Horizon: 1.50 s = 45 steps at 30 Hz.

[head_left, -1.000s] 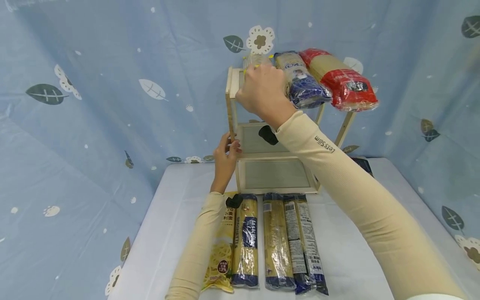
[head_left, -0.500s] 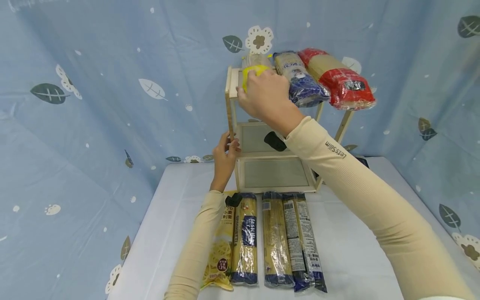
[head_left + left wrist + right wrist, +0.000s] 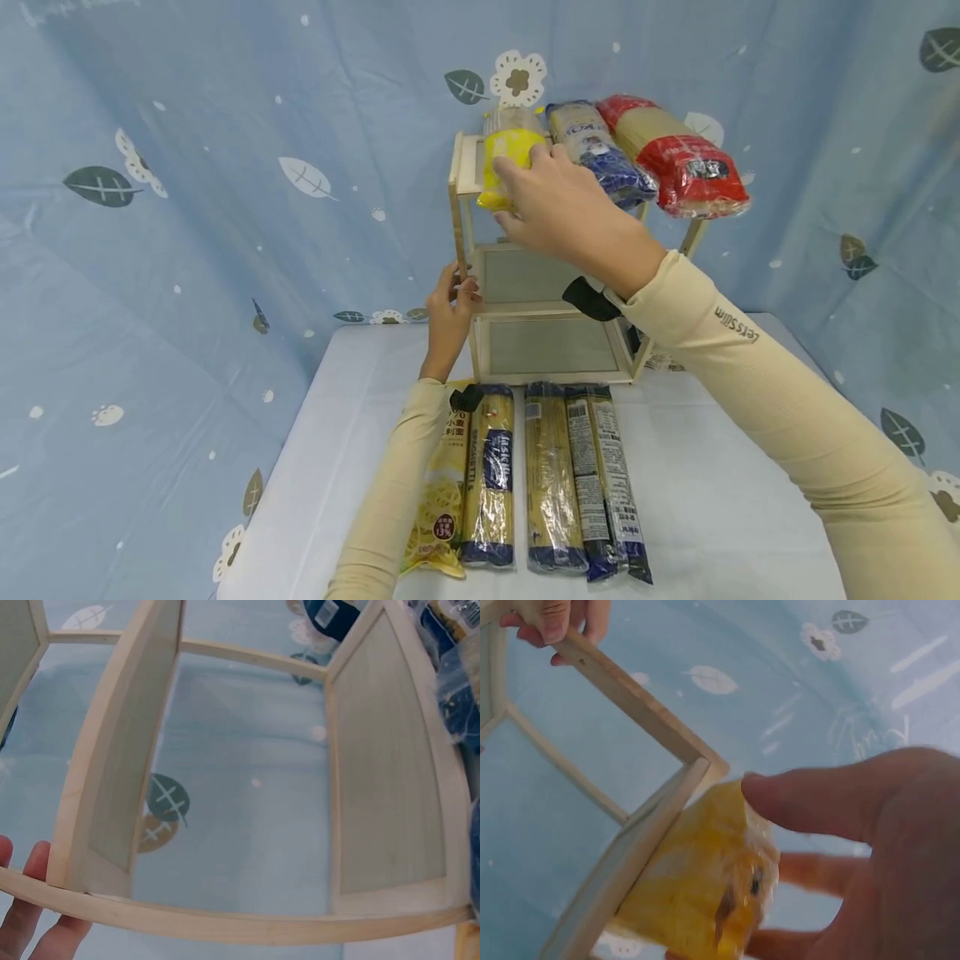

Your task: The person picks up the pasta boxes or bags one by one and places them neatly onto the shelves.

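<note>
Yellow-and-clear plastic pack (image 3: pixel 512 143) sits atop the pale wooden rack (image 3: pixel 551 348), head view. Left wrist: my left hand (image 3: pixel 60 941) grips its post. Right wrist: my right hand (image 3: pixel 900 825), fingers loose and wide, touches the pack; I'd let go softly.

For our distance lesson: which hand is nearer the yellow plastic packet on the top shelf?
Right hand, at the near end of the yellow packet; left hand is lower, gripping a pale wooden post.
</note>
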### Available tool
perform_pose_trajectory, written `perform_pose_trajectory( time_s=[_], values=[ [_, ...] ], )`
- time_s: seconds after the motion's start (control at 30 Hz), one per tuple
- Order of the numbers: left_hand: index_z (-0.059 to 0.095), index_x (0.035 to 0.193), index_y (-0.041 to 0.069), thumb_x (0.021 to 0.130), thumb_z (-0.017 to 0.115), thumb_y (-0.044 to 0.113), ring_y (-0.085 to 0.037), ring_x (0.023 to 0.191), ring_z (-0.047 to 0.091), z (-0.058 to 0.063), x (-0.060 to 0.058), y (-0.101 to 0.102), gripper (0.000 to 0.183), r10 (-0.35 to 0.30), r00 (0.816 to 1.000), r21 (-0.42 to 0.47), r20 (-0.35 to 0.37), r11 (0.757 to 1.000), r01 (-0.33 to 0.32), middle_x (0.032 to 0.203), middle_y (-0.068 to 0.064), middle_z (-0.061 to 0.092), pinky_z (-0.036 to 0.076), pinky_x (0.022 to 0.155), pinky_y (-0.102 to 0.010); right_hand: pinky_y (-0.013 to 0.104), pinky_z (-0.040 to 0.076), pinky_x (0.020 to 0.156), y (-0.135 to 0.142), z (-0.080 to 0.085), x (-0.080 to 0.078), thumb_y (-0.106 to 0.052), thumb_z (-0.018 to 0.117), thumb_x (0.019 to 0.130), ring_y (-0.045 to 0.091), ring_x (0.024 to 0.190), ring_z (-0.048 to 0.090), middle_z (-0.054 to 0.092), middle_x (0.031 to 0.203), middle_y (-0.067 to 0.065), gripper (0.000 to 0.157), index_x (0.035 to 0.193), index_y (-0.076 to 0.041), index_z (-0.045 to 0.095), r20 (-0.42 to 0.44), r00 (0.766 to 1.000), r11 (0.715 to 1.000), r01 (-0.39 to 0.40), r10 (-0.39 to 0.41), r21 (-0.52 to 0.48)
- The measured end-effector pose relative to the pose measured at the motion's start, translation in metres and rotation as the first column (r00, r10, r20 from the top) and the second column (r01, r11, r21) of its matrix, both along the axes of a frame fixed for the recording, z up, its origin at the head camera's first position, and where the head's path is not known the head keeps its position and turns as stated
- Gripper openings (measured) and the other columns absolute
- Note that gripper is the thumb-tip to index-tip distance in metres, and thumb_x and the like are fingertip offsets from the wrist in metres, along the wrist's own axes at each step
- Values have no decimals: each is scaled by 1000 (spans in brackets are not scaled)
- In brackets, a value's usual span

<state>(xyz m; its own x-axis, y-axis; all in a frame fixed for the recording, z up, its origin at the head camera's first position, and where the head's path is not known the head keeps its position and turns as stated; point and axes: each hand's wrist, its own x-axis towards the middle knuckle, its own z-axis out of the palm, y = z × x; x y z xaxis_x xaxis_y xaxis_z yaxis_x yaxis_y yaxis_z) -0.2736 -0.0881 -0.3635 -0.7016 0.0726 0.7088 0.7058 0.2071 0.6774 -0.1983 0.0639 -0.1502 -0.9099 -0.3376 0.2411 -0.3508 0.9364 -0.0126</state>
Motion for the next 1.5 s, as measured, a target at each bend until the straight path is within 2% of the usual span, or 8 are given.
perform_pose_trajectory(
  time_s=[0.27, 0.47, 0.57, 0.77, 0.93, 1.13, 1.27, 1.5],
  values=[
    [54, 121, -9, 98, 49, 1, -39, 70, 64, 2, -1, -3, 25, 16, 1000, -5, -16, 1000, -16, 89, -27, 62, 55, 64, -47, 49, 42, 89, 18, -1, 18, -22, 54, 97, 36, 112, 42, 44, 132, 22, 51, 143, -10, 39, -68, 982, 983, -178, 175, -45],
    [54, 120, -10, 97, 50, 0, -40, 69, 63, 1, -2, -3, 25, 25, 1000, 0, -20, 1000, -25, 89, -30, 61, 54, 63, -49, 48, 42, 94, 34, -6, 30, -18, 60, 94, 33, 118, 44, 50, 130, 18, 45, 136, -6, 50, -157, 950, 950, -289, 269, -118],
    [54, 120, -10, 97, 50, -1, -41, 69, 63, 0, -1, -2, 25, 28, 1000, 4, -13, 1000, -28, 89, -30, 61, 54, 63, -50, 47, 43, 92, 45, -12, 36, -13, 63, 91, 30, 114, 48, 55, 124, 15, 39, 129, -4, 56, -215, 920, 914, -367, 329, -171],
    [55, 120, -9, 97, 50, 1, -40, 69, 64, 0, 0, -3, 26, 31, 999, -1, -7, 1000, -31, 87, -27, 61, 55, 63, -47, 47, 45, 88, 68, -27, 50, -4, 67, 86, 29, 109, 52, 60, 115, 13, 31, 117, -2, 64, -348, 827, 824, -527, 442, -206],
    [54, 120, -9, 97, 50, 0, -39, 69, 63, 0, -1, -3, 25, 25, 1000, -2, -9, 1000, -25, 87, -26, 61, 54, 63, -48, 39, 45, 76, 85, -43, 58, 0, 68, 82, 27, 102, 55, 62, 112, 12, 29, 111, -2, 66, -393, 784, 788, -583, 480, -199],
    [54, 120, -10, 97, 50, -2, -39, 68, 63, -1, -2, -2, 25, 40, 999, -4, -16, 999, -40, 85, -26, 61, 54, 62, -49, 24, 38, 56, 108, -62, 60, -2, 66, 84, 14, 74, 57, 64, 107, 10, 23, 107, -4, 68, -393, 778, 784, -590, 490, -190],
    [55, 120, -9, 97, 50, 0, -39, 68, 64, -1, -2, -2, 25, 33, 999, -4, -15, 999, -33, 86, -27, 61, 54, 63, -48, 19, 39, 55, 121, -74, 60, -4, 66, 84, 9, 67, 56, 65, 102, 6, 23, 106, -7, 69, -358, 801, 803, -566, 481, -187],
    [54, 122, -7, 97, 50, 0, -39, 69, 64, -4, -4, 2, 26, 32, 999, -10, -14, 999, -32, 88, -27, 61, 55, 63, -48, 20, 32, 46, 140, -93, 65, -4, 71, 78, -2, 52, 36, 66, 96, 2, 23, 100, -11, 72, -293, 851, 851, -495, 436, -175]
  ],
)
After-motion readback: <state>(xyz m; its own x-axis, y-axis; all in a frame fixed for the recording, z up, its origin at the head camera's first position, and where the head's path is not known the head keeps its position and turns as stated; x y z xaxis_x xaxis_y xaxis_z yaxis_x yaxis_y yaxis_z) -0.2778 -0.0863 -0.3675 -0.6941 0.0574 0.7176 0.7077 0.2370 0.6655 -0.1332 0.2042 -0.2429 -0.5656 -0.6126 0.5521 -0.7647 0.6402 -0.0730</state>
